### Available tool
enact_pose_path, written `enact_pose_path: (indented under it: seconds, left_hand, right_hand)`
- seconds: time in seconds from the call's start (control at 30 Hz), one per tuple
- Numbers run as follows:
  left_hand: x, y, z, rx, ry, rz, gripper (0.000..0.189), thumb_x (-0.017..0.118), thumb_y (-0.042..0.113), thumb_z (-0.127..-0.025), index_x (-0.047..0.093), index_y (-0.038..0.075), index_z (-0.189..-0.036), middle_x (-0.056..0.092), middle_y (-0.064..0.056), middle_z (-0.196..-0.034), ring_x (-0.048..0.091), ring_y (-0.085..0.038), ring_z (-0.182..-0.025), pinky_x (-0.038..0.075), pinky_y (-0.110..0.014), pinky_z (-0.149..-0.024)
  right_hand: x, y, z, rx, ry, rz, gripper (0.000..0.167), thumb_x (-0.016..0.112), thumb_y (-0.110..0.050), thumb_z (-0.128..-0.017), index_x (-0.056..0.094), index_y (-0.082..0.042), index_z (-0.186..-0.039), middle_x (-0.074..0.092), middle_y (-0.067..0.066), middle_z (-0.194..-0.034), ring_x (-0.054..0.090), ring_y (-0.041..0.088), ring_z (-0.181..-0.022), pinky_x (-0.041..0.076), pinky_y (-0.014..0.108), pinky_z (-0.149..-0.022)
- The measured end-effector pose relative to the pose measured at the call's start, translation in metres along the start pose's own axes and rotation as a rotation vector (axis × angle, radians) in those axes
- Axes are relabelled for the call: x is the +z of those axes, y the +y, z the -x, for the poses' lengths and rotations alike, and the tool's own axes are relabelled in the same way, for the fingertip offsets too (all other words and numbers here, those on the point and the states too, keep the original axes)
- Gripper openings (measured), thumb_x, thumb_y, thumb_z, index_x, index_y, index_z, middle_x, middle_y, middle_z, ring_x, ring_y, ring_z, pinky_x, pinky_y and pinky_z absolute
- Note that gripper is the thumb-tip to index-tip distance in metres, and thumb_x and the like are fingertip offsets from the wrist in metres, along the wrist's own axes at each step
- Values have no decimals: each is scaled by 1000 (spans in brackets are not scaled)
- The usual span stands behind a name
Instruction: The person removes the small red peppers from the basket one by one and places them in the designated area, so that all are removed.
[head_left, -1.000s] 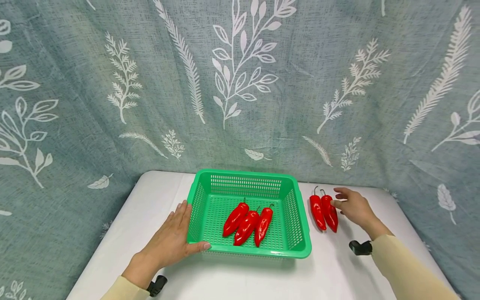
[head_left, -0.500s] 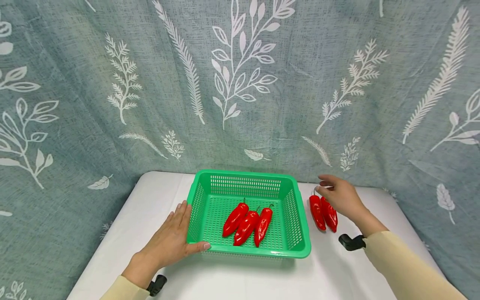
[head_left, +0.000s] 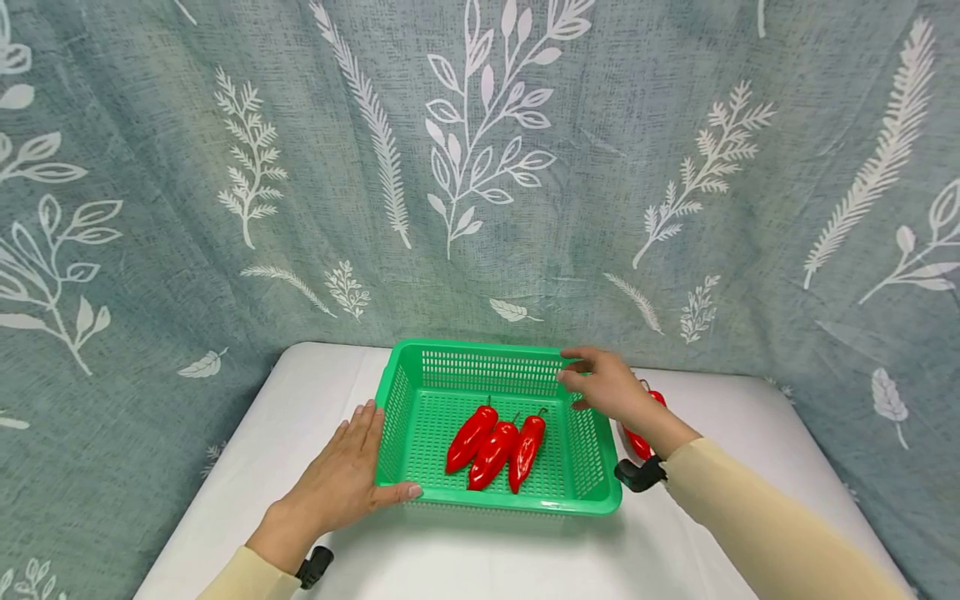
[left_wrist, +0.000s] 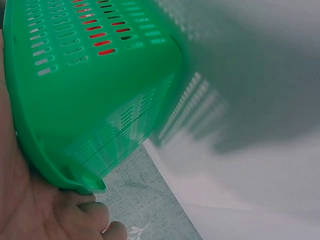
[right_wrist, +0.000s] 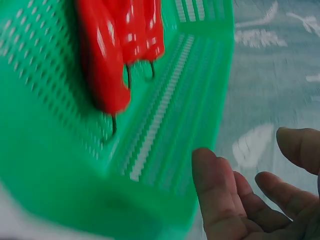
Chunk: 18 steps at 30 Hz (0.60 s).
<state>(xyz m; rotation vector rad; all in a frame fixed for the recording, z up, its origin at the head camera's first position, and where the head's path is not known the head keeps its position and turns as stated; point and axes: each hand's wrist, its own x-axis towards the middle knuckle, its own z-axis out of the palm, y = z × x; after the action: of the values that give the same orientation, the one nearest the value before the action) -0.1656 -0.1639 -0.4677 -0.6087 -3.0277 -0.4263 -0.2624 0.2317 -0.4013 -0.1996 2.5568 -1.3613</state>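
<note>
Three glossy red chili peppers (head_left: 492, 457) lie on the floor of a green plastic basket (head_left: 517, 504) in the head view. My left hand (head_left: 337, 479) rests along the basket's left rim with straight fingers, its thumb on the front edge. Over the basket's back right corner is my right hand (head_left: 603, 385), fingers loosely bent and apart, with nothing between them in the right wrist view. Beneath my right forearm, just right of the basket, two more red chili peppers (head_left: 637, 442) lie on the table, partly hidden.
A white-covered table (head_left: 480, 558) bears the basket. Behind it hangs a grey-green curtain (head_left: 300, 208) with white leaf prints, close to the table's back edge. Black wrist cameras (head_left: 640, 473) sit below both hands.
My right hand has swept left from the loose peppers to above the basket's right side, carrying nothing. The left hand, basket and peppers have stayed put.
</note>
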Motion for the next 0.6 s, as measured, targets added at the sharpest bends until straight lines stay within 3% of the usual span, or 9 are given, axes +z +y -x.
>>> enact_pose_path:
  seconds: [0.13, 0.27, 0.6]
  left_hand:
    - [0, -1, 0, -1, -4, 2, 125, 55, 85, -89, 25, -13, -161, 22, -31, -170, 23, -46, -159, 28, -58, -128]
    - [1, -1, 0, -3, -6, 9, 125, 56, 84, -89, 24, -13, -161, 22, -32, -170, 23, -46, -160, 28, -58, -128]
    - [3, -2, -1, -17, -26, 41, 127, 55, 86, -88, 22, -12, -162, 18, -30, -172, 19, -44, -161, 27, -57, -129]
  right_hand:
    - [22, -5, -15, 13, -82, -72, 56, 62, -17, -106, 45, 1, -156, 58, 30, -146, 69, 38, -118, 66, 44, -85]
    - [42, -7, -27, 21, -140, -95, 55, 60, -11, -104, 46, 2, -155, 55, 32, -148, 64, 44, -125, 64, 52, -91]
    - [82, -11, -51, 62, -173, -11, 51, 63, -10, -101, 55, 0, -150, 59, 26, -145, 63, 45, -127, 64, 52, -88]
